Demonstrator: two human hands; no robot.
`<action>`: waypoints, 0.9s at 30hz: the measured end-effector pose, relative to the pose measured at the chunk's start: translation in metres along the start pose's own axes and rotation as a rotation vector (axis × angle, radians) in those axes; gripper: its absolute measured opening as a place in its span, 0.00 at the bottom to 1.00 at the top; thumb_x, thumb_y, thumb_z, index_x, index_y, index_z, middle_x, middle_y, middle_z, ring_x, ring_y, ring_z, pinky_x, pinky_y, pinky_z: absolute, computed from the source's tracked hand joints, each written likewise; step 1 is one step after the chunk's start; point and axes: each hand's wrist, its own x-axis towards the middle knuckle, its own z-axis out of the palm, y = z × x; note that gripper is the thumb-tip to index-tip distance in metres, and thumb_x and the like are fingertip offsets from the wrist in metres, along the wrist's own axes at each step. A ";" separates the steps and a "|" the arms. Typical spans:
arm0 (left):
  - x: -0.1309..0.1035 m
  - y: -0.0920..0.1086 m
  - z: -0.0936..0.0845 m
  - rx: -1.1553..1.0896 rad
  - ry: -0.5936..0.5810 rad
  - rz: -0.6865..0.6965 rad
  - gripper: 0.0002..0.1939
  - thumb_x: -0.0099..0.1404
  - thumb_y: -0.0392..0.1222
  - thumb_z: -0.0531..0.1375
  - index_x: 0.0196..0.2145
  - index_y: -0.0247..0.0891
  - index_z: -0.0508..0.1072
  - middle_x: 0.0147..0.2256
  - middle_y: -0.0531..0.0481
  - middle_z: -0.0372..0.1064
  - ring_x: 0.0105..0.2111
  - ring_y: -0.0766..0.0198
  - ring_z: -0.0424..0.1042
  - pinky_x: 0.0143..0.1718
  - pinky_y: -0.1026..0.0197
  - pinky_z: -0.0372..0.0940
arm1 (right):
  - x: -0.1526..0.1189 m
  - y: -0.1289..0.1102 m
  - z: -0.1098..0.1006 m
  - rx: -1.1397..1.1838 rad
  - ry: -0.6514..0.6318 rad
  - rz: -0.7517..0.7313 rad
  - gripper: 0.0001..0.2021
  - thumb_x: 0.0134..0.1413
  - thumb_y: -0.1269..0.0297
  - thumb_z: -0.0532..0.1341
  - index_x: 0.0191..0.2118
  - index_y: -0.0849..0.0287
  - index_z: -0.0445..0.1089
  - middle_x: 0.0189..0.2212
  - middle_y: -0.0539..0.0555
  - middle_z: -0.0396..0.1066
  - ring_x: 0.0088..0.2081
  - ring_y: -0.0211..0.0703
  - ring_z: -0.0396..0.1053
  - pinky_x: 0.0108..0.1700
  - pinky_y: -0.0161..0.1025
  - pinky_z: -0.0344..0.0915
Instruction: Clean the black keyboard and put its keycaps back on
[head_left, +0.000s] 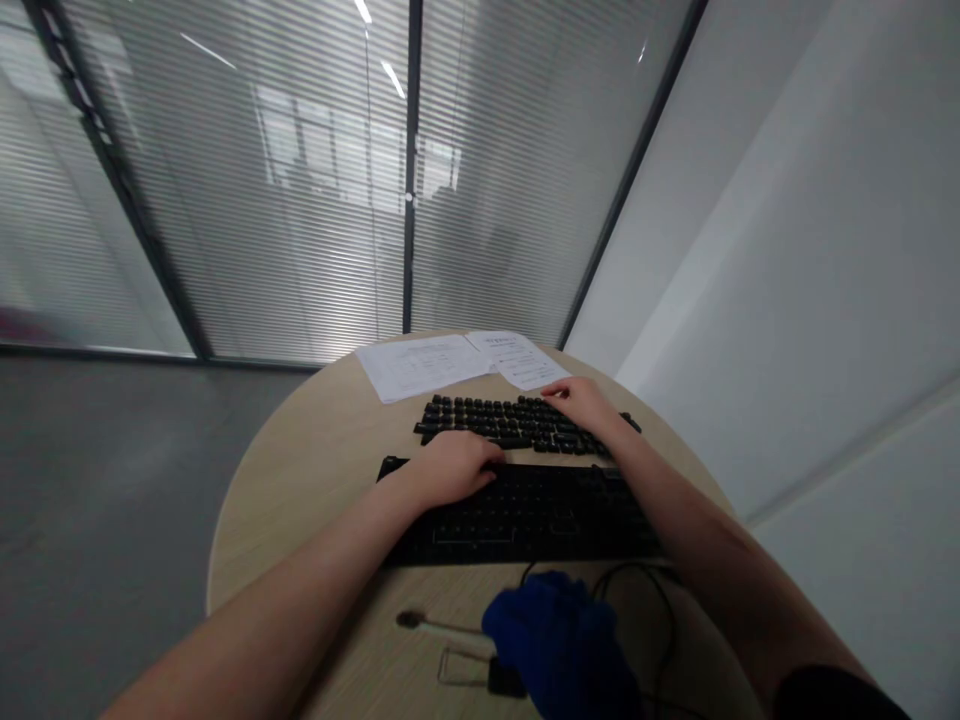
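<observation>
A black keyboard base (517, 515) without its keycaps lies on the round wooden table (292, 470). Beyond it, loose black keycaps (480, 412) are laid out in rows like a keyboard. My left hand (459, 466) rests over the upper left part of the base, fingers bent and close together; whatever is between them is hidden. Over the top row of keycaps, right of its middle, my right hand (581, 400) has thumb and forefinger brought together near a keycap. Anything held there is too small to make out.
Printed sheets (427, 365) lie at the table's far edge. Near me are a blue cloth (562, 640), a brush (439, 627), a wire-handled tool (504, 678) and a black cable (667, 610). A white wall (840, 260) stands at the right, glass with blinds (315, 200) ahead.
</observation>
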 end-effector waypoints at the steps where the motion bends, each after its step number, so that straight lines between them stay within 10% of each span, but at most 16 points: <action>1: -0.002 -0.003 0.001 -0.018 0.019 0.000 0.13 0.67 0.38 0.61 0.47 0.43 0.81 0.44 0.46 0.82 0.45 0.52 0.79 0.44 0.55 0.70 | 0.008 0.000 0.004 -0.042 -0.026 -0.006 0.12 0.61 0.63 0.65 0.46 0.55 0.83 0.40 0.56 0.83 0.41 0.47 0.78 0.46 0.40 0.70; 11: -0.009 -0.017 0.003 -0.162 0.046 0.058 0.14 0.70 0.37 0.59 0.49 0.44 0.81 0.48 0.47 0.80 0.48 0.55 0.78 0.49 0.56 0.70 | 0.077 0.001 0.033 -0.204 -0.230 -0.004 0.10 0.55 0.61 0.70 0.42 0.53 0.85 0.43 0.57 0.83 0.46 0.51 0.78 0.47 0.40 0.69; 27: -0.005 -0.013 0.009 -0.134 0.003 -0.002 0.15 0.67 0.35 0.60 0.47 0.46 0.81 0.42 0.47 0.82 0.43 0.52 0.80 0.42 0.55 0.71 | 0.087 -0.006 0.051 -0.113 -0.244 -0.056 0.08 0.54 0.66 0.69 0.40 0.54 0.85 0.36 0.53 0.83 0.40 0.45 0.78 0.44 0.36 0.69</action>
